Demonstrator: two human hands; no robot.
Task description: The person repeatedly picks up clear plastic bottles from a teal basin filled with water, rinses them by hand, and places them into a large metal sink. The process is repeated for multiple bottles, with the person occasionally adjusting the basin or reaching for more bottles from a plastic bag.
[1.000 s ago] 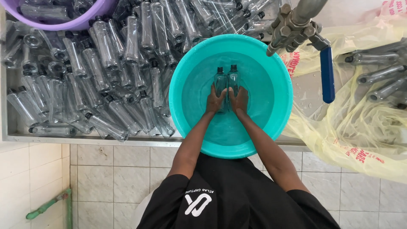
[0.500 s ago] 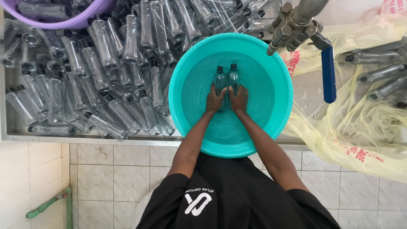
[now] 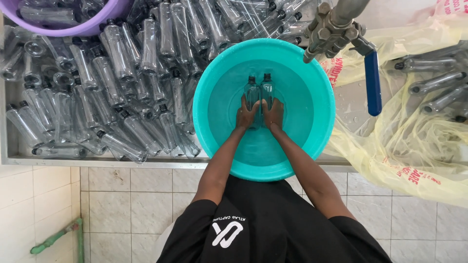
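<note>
A round teal basin (image 3: 321, 122) filled with water sits on a metal counter in front of me. Both my hands are down in the water, side by side. My left hand (image 3: 247, 115) grips a clear plastic bottle (image 3: 251, 90) with a dark neck. My right hand (image 3: 274, 114) grips a second clear bottle (image 3: 266, 89) right beside it. Both bottles lie with their necks pointing away from me and are partly under water.
A big pile of clear empty bottles (image 3: 112, 83) fills the metal tray on the left. A purple tub (image 3: 63, 30) holds more at the top left. A metal tap with a blue lever handle (image 3: 373, 83) hangs over the basin's right side. Yellow plastic bags (image 3: 414, 136) with bottles lie on the right.
</note>
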